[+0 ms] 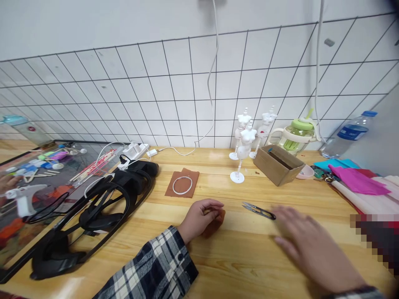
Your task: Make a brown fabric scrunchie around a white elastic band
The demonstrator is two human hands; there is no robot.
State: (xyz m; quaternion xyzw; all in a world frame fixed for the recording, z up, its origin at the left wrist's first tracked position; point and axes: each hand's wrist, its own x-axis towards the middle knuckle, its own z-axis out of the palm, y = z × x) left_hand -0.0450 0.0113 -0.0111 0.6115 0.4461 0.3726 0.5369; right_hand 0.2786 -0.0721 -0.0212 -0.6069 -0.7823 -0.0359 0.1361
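My left hand [202,218], in a plaid sleeve, is closed on a small piece of brown fabric [215,227] just above the table; the fingers hide part of it. My right hand [307,241] is slightly blurred, palm down, its fingers stretched out with nothing seen in them. Its fingertips are beside the black handle of the thread snips [259,210], whose blades point left; whether they touch I cannot tell. Beyond my left hand, a white ring [182,185] lies on a flat brown fabric piece [171,187].
White mini mannequins [246,143] stand by the wall, next to a cardboard box [274,166]. Behind are a green-lidded jug [299,135] and a water bottle [350,133]. Coloured fabrics [358,178] lie right. On the left are a black headset [107,211], a glue gun [26,197] and another person's hand [8,185].
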